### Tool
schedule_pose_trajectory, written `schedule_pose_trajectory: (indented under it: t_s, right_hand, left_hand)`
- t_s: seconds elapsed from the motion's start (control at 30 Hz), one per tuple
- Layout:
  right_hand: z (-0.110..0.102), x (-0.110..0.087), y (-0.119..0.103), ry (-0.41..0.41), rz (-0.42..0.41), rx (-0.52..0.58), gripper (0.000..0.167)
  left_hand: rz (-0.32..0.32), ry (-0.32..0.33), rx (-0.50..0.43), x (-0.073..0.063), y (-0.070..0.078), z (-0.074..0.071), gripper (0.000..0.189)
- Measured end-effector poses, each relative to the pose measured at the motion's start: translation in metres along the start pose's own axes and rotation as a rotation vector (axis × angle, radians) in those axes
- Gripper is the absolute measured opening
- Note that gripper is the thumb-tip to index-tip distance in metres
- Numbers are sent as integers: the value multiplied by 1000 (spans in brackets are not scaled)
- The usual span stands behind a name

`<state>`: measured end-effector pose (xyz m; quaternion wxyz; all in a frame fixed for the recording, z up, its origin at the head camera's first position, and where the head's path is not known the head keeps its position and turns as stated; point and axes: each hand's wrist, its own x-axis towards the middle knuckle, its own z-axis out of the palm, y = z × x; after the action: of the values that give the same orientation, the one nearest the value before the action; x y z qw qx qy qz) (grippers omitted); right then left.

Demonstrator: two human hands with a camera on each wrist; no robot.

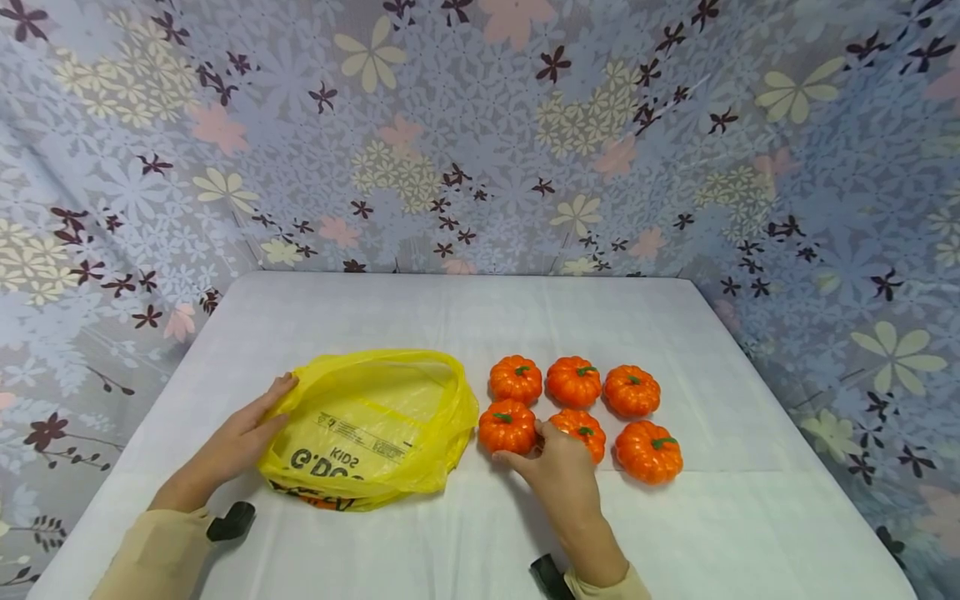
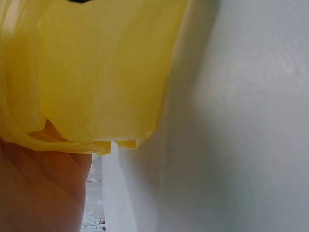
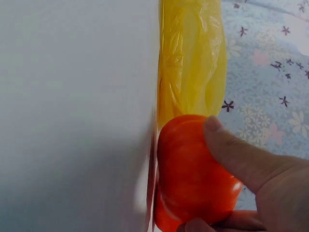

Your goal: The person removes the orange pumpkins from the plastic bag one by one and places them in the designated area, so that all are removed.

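Note:
A yellow plastic bag [image 1: 450, 454] with dark printing lies on the white table with its mouth spread wide. My left hand [image 1: 234, 443] holds the bag's left rim, its fingertips at the edge; in the left wrist view the yellow film [image 2: 104, 72] covers part of the hand. Just right of the bag, my right hand [image 1: 561, 473] grips the near-left orange pumpkin [image 1: 504, 428] with a green stem. The right wrist view shows the thumb on one side of this pumpkin [image 3: 190, 166] and fingertips on the other.
Beside the gripped pumpkin stand other small pumpkins in two rows: a back row with a middle pumpkin [image 1: 573, 382], and a near-right pumpkin [image 1: 649, 452]. The right hand partly covers the near-middle pumpkin [image 1: 585, 431]. Floral fabric [image 1: 480, 150] hangs behind the white-covered table [image 1: 720, 533].

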<state>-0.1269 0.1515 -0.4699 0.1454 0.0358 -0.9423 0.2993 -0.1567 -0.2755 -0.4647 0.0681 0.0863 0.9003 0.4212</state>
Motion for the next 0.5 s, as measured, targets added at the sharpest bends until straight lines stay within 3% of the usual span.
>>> schedule_pose_trajectory:
  t_s: [0.2,0.33,0.5]
  right_hand:
    - [0,0,-3,-15,-2,-47,71]
    - [-3,-2,-3,-38,9,-80,88]
    - [-11,-1,-3,-13,30,-41,102]
  left_hand:
    - [11,2,-5,0,0,-1,58]
    - [17,-5,-10,0,-1,0,58]
    - [15,-4,-5,0,0,0,58]
